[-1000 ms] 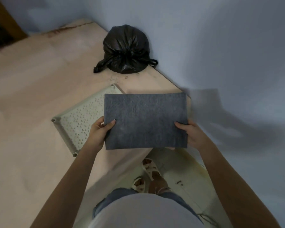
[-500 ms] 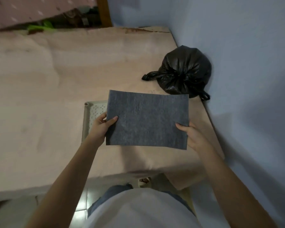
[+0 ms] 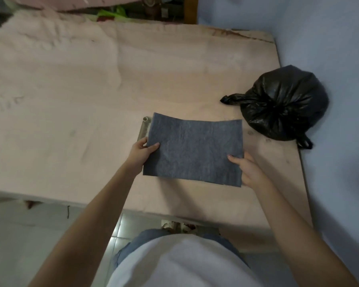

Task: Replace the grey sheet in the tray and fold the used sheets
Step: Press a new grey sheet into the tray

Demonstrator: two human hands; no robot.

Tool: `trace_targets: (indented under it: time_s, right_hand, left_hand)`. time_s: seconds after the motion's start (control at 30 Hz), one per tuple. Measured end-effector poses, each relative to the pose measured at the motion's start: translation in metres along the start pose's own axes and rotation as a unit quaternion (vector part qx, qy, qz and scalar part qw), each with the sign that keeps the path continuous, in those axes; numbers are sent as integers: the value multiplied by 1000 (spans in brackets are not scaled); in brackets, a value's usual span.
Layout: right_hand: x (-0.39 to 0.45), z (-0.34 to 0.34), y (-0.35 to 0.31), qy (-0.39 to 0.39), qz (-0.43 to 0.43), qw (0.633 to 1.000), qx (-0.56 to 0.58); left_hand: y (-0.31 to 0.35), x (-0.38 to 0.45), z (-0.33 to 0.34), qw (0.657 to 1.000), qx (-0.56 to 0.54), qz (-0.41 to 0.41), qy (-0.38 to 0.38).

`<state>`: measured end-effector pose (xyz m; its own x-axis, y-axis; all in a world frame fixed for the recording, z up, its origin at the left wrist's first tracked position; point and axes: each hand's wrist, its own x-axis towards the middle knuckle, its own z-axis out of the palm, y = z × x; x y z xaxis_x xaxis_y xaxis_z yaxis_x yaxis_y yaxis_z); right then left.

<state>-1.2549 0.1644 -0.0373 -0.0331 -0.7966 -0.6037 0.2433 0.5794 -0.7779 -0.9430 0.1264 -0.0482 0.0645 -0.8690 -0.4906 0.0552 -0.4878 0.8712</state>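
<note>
Head view: two hands hold a grey sheet flat above a tray on the bench.

The left hand (image 3: 142, 151) and right hand (image 3: 250, 169) pinch the short edges of the felt-like rectangular grey sheet (image 3: 192, 151), thumbs on top (other fingers hidden beneath). It covers the pale plastic tray (image 3: 143, 127) except one tubular corner; half a second ago more tray showed. A knotted, glossy black bag (image 3: 284, 104) sits by the blue wall.

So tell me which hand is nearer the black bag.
Right. The right hand grips the grey sheet's edge below-left of the black bag; the left hand holds the far edge.
</note>
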Motion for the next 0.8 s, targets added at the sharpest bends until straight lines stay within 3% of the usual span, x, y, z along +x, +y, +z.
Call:
trace_targets:
  time_s: [0.27, 0.53, 0.8]
  right_hand:
    - [10, 16, 0, 43, 0, 998, -44]
    - [14, 16, 4, 89, 4, 993, -81]
    - [17, 25, 7, 108, -26, 987, -114]
  left_hand:
    - [-4, 29, -2, 999, 41, -25, 1]
    - [-5, 37, 7, 961, 264, 80, 10]
    - [-14, 42, -1, 964, 251, 79, 41]
